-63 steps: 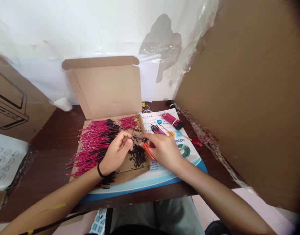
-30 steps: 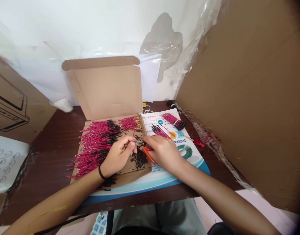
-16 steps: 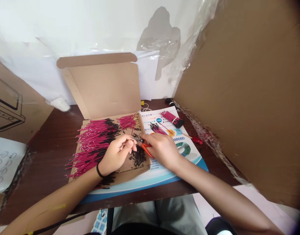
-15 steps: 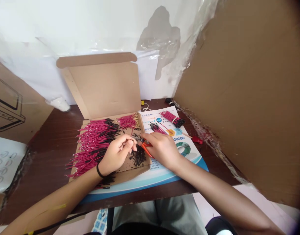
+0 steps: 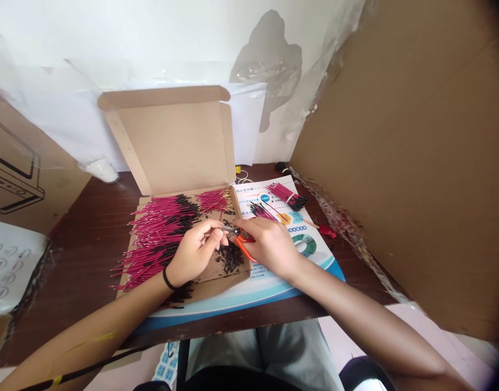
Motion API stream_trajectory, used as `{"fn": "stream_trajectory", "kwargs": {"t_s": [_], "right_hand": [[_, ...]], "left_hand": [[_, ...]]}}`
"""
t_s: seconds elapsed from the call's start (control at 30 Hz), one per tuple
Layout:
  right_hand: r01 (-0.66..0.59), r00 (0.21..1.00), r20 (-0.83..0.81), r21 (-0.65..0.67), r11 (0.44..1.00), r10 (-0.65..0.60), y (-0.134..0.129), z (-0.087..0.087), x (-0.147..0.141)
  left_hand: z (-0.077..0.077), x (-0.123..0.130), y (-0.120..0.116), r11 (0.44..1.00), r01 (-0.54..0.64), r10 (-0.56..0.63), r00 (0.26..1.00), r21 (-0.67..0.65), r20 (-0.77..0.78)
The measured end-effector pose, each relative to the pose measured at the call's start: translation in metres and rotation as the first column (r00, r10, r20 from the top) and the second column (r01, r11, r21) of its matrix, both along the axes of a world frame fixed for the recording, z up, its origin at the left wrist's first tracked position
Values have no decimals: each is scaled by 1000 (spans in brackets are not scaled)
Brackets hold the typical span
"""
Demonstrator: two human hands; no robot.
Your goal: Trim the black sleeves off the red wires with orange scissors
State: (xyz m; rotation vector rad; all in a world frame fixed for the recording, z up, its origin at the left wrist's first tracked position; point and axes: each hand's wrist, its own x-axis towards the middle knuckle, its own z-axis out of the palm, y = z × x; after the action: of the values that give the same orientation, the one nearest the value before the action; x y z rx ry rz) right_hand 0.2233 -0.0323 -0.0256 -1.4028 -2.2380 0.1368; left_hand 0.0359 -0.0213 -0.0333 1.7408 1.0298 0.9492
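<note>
My right hand (image 5: 273, 247) is wrapped round orange-handled scissors (image 5: 245, 247), whose blades point left toward my left fingertips. Fingers pinched together, my left hand (image 5: 196, 250) is over the open cardboard box (image 5: 210, 279); whatever lies between finger and thumb is too small to make out. Magenta wires with black ends (image 5: 159, 233) lie in rows in the left part of the box. A smaller pile of magenta wires (image 5: 212, 201) is at its back right. Below my hands, short black scraps (image 5: 232, 258) are scattered on the cardboard.
The box lid (image 5: 178, 144) stands raised against the wall. On the printed sheet (image 5: 273, 293) lie a banded wire bundle (image 5: 288, 196) and loose wires (image 5: 260, 210). A red object (image 5: 326, 231) is to the right. A tall cardboard panel (image 5: 404, 163) borders the right side.
The scissor blades now show more plainly at my left fingertips. My hands have barely moved, and the whole view has shifted slightly.
</note>
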Motion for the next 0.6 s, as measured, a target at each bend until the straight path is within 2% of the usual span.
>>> {"fn": "stream_trajectory", "kwargs": {"t_s": [0.4,0.6], "right_hand": [[-28,1000,3,-9,1000,28,0,0,1],[-45,998,33,30,999,44,1,-5,5]], "left_hand": [[3,1,1,1000,-10,10,1000,-13,7],[3,1,0,999,-29,29,1000,28,2]]}}
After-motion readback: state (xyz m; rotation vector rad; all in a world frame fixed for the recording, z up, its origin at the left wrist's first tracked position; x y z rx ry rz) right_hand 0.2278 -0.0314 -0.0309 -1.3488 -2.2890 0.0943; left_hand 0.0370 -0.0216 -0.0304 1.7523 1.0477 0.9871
